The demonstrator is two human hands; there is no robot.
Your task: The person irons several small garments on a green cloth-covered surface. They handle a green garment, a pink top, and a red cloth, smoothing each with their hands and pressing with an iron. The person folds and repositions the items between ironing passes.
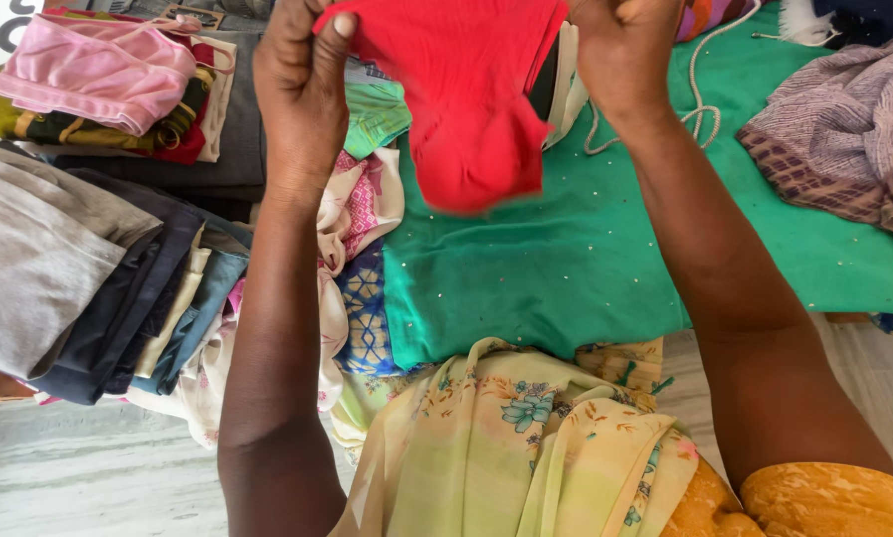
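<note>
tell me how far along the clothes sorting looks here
Done: folded clothes sit stacked at left, and a pink garment tops another pile. In hand: left hand and right hand hold up a red garment. Left: a crumpled purple cloth lies unfolded.

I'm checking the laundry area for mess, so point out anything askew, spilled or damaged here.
Nothing looks spilled or damaged. The left hand and right hand hold up a small red cloth garment over the green sequinned fabric. Only the loose crumpled purple checked cloth looks untidy beside the folded dark clothes stack.
</note>
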